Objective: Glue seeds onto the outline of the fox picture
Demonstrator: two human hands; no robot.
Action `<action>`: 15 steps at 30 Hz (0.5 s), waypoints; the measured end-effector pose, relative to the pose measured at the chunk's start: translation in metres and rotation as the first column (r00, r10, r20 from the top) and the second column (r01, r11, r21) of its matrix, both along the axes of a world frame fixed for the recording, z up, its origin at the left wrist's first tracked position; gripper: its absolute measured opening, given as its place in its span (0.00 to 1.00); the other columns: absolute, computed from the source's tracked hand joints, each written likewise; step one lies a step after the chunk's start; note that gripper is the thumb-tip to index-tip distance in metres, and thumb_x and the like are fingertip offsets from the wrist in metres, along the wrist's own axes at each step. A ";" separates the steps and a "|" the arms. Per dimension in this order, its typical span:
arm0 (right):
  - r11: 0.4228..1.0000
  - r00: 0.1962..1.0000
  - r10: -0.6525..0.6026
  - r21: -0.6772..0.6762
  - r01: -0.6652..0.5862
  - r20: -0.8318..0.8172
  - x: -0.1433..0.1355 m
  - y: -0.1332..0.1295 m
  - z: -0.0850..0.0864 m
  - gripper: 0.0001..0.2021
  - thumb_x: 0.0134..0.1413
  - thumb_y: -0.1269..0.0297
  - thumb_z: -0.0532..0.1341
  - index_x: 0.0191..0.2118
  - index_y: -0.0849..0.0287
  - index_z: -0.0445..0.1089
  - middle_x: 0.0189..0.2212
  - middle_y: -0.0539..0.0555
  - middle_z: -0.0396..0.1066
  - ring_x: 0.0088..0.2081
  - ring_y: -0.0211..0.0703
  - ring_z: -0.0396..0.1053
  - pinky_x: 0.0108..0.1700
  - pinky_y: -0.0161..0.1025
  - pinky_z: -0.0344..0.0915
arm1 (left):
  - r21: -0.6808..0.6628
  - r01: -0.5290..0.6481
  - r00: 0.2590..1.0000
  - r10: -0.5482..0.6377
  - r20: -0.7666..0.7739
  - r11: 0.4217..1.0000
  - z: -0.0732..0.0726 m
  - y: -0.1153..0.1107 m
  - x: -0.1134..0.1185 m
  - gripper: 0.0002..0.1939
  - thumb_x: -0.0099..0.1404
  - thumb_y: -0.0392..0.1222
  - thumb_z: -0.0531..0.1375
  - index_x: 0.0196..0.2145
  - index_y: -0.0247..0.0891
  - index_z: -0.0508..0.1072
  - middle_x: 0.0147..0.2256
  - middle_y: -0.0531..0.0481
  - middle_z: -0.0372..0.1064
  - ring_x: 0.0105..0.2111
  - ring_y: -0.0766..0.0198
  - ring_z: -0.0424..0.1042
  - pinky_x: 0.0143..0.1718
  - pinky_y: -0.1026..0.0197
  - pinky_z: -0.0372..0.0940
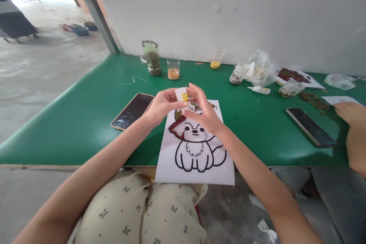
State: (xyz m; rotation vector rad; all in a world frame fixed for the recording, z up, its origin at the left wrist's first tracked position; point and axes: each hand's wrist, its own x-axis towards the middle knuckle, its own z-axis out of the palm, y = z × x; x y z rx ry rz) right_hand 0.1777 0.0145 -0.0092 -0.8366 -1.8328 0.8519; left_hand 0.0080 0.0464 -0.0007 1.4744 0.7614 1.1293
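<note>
Spreading across the view, the green tabletop (68, 129) is supporting everything within reach. The drawing sheet (168, 164) is lying squarely in front of the person, its near edge overhanging the table, probably so that the animal's head is sitting close under both hands. The phone (133, 111) is resting just left of the sheet, apparently kept off the drawing. The left hand (161, 106) is grasping a small white object (180, 94) above the sheet's upper part, thumb across its lower edge, seemingly to steady it. The right hand (208, 115) is curving around the object's other side; whether its fingers are gripping or merely touching, I cannot tell. Beyond the hands, the green container (153, 59) and the cup of kernels (173, 70) are standing upright, likely so their contents are staying put. Smallest of all, loose seeds (195, 106) are lying scattered at the sheet's top, seemingly for easy reach, while reddish grains (175, 126) are lining part of the drawn hat.
</note>
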 end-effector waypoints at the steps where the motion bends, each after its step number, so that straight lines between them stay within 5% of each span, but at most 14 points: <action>1: 0.997 0.998 0.052 -0.057 -0.053 -0.016 -0.002 -0.001 -0.001 0.36 0.52 0.45 0.62 0.63 0.45 0.48 0.62 0.56 0.54 0.62 0.51 0.55 0.61 0.53 0.57 | -0.018 0.014 1.000 -0.014 -0.010 1.000 0.000 -0.003 0.000 0.20 0.47 0.43 0.70 0.38 0.33 0.74 0.34 0.46 0.76 0.34 0.62 0.74 0.36 0.60 0.69; 6: 0.972 0.991 0.104 -0.202 -0.120 -0.085 -0.008 -0.002 -0.011 0.37 0.51 0.46 0.63 0.64 0.44 0.48 0.61 0.54 0.56 0.60 0.50 0.57 0.61 0.53 0.57 | 0.003 0.017 0.987 -0.016 -0.160 1.000 0.004 -0.016 0.002 0.17 0.48 0.43 0.69 0.35 0.32 0.75 0.30 0.47 0.75 0.28 0.65 0.72 0.31 0.62 0.67; 15: 0.961 0.984 0.079 -0.249 -0.117 -0.159 -0.014 -0.005 -0.018 0.32 0.50 0.47 0.64 0.59 0.46 0.54 0.52 0.54 0.64 0.51 0.47 0.65 0.56 0.50 0.64 | 0.099 0.007 0.981 0.012 -0.195 0.995 0.004 -0.022 0.004 0.14 0.50 0.42 0.69 0.33 0.32 0.77 0.30 0.47 0.75 0.30 0.65 0.71 0.34 0.61 0.67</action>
